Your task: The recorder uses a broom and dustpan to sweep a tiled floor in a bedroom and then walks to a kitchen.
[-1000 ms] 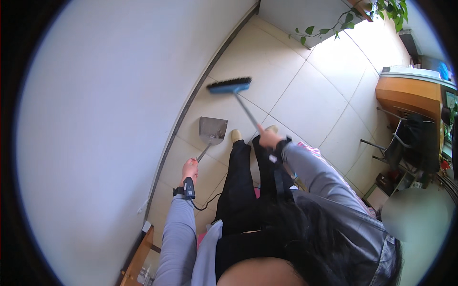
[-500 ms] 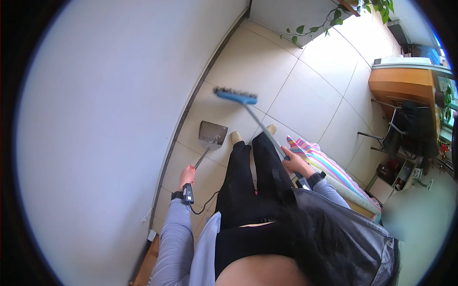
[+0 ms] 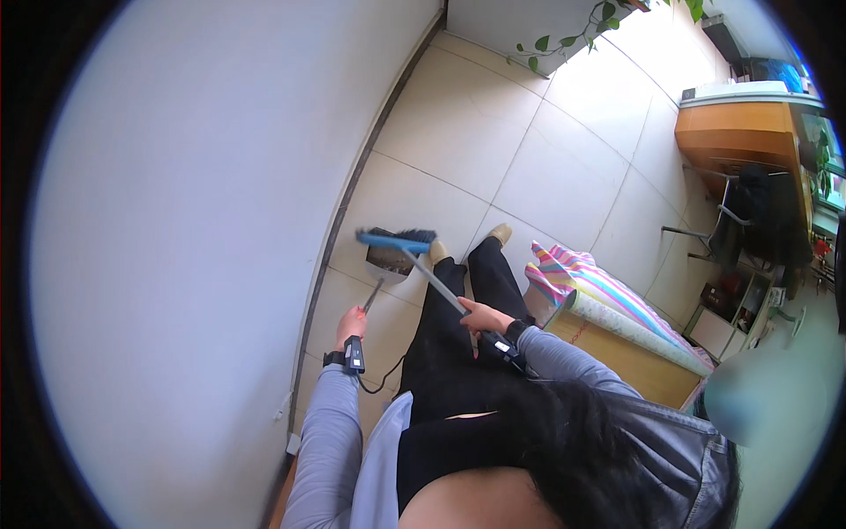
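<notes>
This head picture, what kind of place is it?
Probably a room in a home: I can see a striped cloth, a chair by wooden furniture, and a trailing plant.

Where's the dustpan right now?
In the head view, the dustpan is left of centre, between the wall and the left shoe, with the blue broom head overlapping its far part.

Cream tiled flr (image 3: pixel 564 176), dk joints; on it: grey dustpan (image 3: pixel 388 261), 2 beige shoes (image 3: pixel 500 233), blk chair (image 3: pixel 765 220).

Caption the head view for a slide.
Left hand holds a dustpan; right hand holds a blue-headed broom at its mouth.
</notes>
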Demonstrator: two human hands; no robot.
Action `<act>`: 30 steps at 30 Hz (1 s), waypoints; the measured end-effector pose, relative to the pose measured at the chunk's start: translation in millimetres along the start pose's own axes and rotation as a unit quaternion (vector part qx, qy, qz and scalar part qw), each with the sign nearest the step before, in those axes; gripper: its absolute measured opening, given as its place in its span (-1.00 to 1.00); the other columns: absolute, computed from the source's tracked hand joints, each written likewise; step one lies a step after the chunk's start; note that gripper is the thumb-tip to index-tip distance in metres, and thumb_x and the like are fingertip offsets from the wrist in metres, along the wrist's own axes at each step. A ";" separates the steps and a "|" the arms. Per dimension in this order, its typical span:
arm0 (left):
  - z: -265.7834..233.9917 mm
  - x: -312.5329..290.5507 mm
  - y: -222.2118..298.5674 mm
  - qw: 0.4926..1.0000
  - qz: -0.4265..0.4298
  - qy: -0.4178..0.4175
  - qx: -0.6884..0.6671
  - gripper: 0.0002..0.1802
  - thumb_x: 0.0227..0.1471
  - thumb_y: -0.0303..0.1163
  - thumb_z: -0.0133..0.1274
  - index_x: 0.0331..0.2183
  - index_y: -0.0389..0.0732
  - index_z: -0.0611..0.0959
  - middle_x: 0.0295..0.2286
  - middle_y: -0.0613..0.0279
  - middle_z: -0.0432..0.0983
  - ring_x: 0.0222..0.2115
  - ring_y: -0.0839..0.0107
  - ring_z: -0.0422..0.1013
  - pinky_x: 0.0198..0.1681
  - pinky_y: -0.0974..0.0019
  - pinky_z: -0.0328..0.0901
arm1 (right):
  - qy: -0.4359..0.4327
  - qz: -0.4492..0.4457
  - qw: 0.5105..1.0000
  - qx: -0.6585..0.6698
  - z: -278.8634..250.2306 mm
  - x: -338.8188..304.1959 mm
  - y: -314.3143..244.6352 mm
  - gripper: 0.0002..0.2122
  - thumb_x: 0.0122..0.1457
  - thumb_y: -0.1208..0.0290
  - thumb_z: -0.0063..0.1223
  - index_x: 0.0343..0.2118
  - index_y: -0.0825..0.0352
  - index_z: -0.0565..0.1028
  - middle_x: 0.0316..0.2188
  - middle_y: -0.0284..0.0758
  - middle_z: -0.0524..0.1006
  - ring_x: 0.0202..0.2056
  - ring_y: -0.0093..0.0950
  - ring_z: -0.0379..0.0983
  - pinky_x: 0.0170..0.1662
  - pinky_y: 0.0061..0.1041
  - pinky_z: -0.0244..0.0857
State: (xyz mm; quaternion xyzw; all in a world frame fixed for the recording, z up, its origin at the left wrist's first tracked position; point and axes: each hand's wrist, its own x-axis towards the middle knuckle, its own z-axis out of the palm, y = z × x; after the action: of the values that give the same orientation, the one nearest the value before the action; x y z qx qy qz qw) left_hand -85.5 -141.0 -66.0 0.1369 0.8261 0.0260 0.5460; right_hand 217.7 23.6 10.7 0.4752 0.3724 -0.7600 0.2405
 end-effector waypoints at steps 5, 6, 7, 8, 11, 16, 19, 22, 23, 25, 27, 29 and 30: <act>-2.3 8.9 8.5 0.998 0.025 -0.024 0.059 -0.74 -0.10 -0.39 -0.21 -0.28 -0.12 0.42 -0.69 0.21 0.38 -0.83 0.43 0.27 -0.77 0.37 0.15 | 0.028 -0.002 1.000 0.007 -18.3 -39.6 8.9 -0.42 0.01 0.46 -0.10 0.11 0.11 -0.02 -0.66 -0.44 0.28 -0.69 -0.68 0.22 -0.66 -0.68 0.18; -3.7 8.5 7.4 0.998 0.023 -0.026 0.061 -0.74 -0.10 -0.39 -0.21 -0.28 -0.12 0.42 -0.69 0.21 0.38 -0.83 0.43 0.27 -0.77 0.37 0.15 | 0.037 0.003 0.999 0.036 -27.9 -53.7 6.2 -0.43 0.02 0.45 -0.10 0.11 0.07 -0.01 -0.66 -0.46 0.26 -0.70 -0.69 0.20 -0.66 -0.70 0.18; -6.4 10.3 5.8 0.998 0.030 -0.028 0.041 -0.74 -0.10 -0.40 -0.22 -0.28 -0.13 0.42 -0.71 0.22 0.36 -0.84 0.43 0.26 -0.78 0.38 0.15 | 0.052 0.018 0.997 0.058 -37.7 -65.4 4.3 -0.44 0.04 0.44 -0.11 0.11 0.03 0.00 -0.66 -0.46 0.24 -0.71 -0.70 0.18 -0.67 -0.71 0.17; -7.6 9.8 3.5 0.999 0.037 -0.030 0.020 -0.75 -0.11 -0.40 -0.22 -0.28 -0.13 0.42 -0.73 0.23 0.34 -0.85 0.44 0.25 -0.79 0.39 0.14 | 0.068 0.032 0.994 0.079 -46.3 -74.2 6.2 -0.45 0.05 0.44 -0.11 0.10 -0.01 0.01 -0.66 -0.46 0.22 -0.71 -0.71 0.16 -0.67 -0.72 0.16; -10.1 10.5 10.8 0.999 0.029 -0.041 -0.009 -0.75 -0.11 -0.43 -0.22 -0.29 -0.11 0.43 -0.78 0.29 0.26 -0.86 0.50 0.20 -0.81 0.41 0.11 | 0.151 0.029 0.986 0.068 -71.7 -81.2 17.1 -0.47 0.08 0.36 -0.12 0.11 0.00 0.00 -0.67 -0.44 0.22 -0.71 -0.69 0.15 -0.68 -0.68 0.15; -7.5 -7.8 40.0 0.998 0.019 -0.048 -0.019 -0.77 -0.11 -0.45 -0.21 -0.31 -0.10 0.43 -0.80 0.35 0.21 -0.86 0.54 0.17 -0.83 0.43 0.08 | 0.239 -0.015 0.969 0.054 -90.7 -65.2 15.1 -0.39 0.06 0.42 -0.15 0.13 0.21 -0.18 -0.73 -0.38 0.26 -0.75 -0.57 0.21 -0.68 -0.56 0.18; -10.5 -22.5 62.7 0.998 0.019 -0.048 -0.029 -0.78 -0.11 -0.45 -0.20 -0.31 -0.10 0.42 -0.80 0.35 0.20 -0.86 0.55 0.15 -0.83 0.43 0.08 | 0.232 -0.005 0.971 0.065 -75.1 -45.4 17.6 -0.35 0.03 0.44 -0.15 0.12 0.27 -0.25 -0.72 -0.31 0.34 -0.73 -0.49 0.30 -0.67 -0.53 0.22; -12.2 -32.1 88.8 0.998 0.031 -0.059 -0.004 -0.79 -0.09 -0.43 -0.20 -0.31 -0.10 0.42 -0.81 0.35 0.20 -0.86 0.55 0.14 -0.83 0.43 0.08 | 0.174 0.037 0.984 -0.022 -52.2 -37.6 37.5 -0.33 0.01 0.44 -0.14 0.11 0.29 -0.25 -0.69 -0.26 0.40 -0.70 -0.46 0.36 -0.64 -0.51 0.25; -12.8 -31.8 96.4 0.995 0.057 -0.067 0.038 -0.73 -0.06 -0.36 -0.16 -0.23 -0.09 0.41 -0.80 0.36 0.19 -0.85 0.57 0.12 -0.82 0.44 0.05 | 0.163 0.032 0.986 -0.015 -44.3 -39.4 46.2 -0.35 0.01 0.46 -0.14 0.11 0.30 -0.21 -0.68 -0.26 0.41 -0.70 -0.48 0.36 -0.64 -0.52 0.25; -14.4 -29.6 109.2 0.989 0.091 -0.080 0.087 -0.66 -0.03 -0.29 -0.12 -0.14 -0.08 0.40 -0.79 0.37 0.18 -0.84 0.59 0.10 -0.81 0.46 0.02 | 0.122 -0.004 0.991 0.061 -38.2 -52.3 43.0 -0.38 0.01 0.48 -0.11 0.12 0.22 -0.13 -0.70 -0.37 0.34 -0.71 -0.58 0.28 -0.65 -0.59 0.21; -15.3 -30.4 124.7 0.995 0.055 -0.065 0.051 -0.84 -0.06 -0.39 -0.19 -0.35 -0.10 0.44 -0.82 0.38 0.16 -0.86 0.56 0.11 -0.83 0.45 0.03 | 0.109 -0.037 0.979 0.166 -41.1 -76.0 33.2 -0.38 0.01 0.48 -0.09 0.12 0.17 -0.09 -0.72 -0.43 0.27 -0.72 -0.64 0.21 -0.66 -0.62 0.18; -18.2 -29.1 134.7 0.994 0.053 -0.096 0.019 -0.85 -0.04 -0.36 -0.17 -0.36 -0.10 0.45 -0.81 0.40 0.15 -0.87 0.58 0.08 -0.84 0.46 0.00 | 0.120 -0.042 0.966 0.224 -43.7 -104.9 35.3 -0.40 0.02 0.47 -0.07 0.12 0.17 -0.06 -0.72 -0.45 0.24 -0.72 -0.67 0.18 -0.68 -0.65 0.15; -21.7 -24.7 138.4 0.993 0.063 -0.098 0.030 -0.84 -0.02 -0.34 -0.16 -0.35 -0.11 0.45 -0.80 0.41 0.15 -0.86 0.59 0.08 -0.84 0.47 -0.01 | 0.133 -0.043 0.959 0.247 -43.9 -118.5 36.5 -0.41 0.02 0.47 -0.08 0.12 0.18 -0.06 -0.71 -0.45 0.24 -0.73 -0.68 0.18 -0.69 -0.66 0.13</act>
State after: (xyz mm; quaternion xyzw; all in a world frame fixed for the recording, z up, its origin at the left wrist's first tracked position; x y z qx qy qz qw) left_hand -68.8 -11.9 -8.5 0.2064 0.7590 0.0224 0.6171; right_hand 319.1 37.7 93.4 0.6004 0.2214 -0.7678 0.0312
